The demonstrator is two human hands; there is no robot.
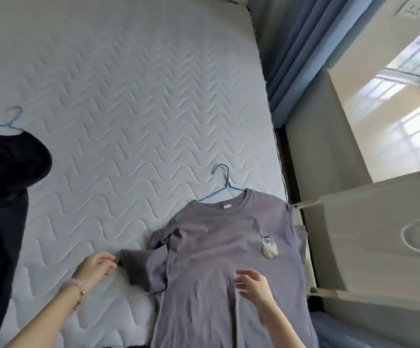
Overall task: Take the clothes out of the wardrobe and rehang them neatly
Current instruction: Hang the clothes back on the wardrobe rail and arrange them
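A grey T-shirt (219, 252) with a small owl patch lies flat on the white quilted mattress (133, 101), a blue wire hanger (225, 183) poking out of its collar. My left hand (96, 268) pinches the edge of the shirt's left sleeve at the cuff. My right hand (253, 283) hovers over the shirt's middle with fingers spread, holding nothing. At the far left lies a black garment (5, 172) on a second blue hanger (11, 121).
The mattress edge runs along the right, beside blue curtains (297, 56). A cream wardrobe (369, 136) stands further right, and its open door (385, 237) juts out close to the shirt's right shoulder.
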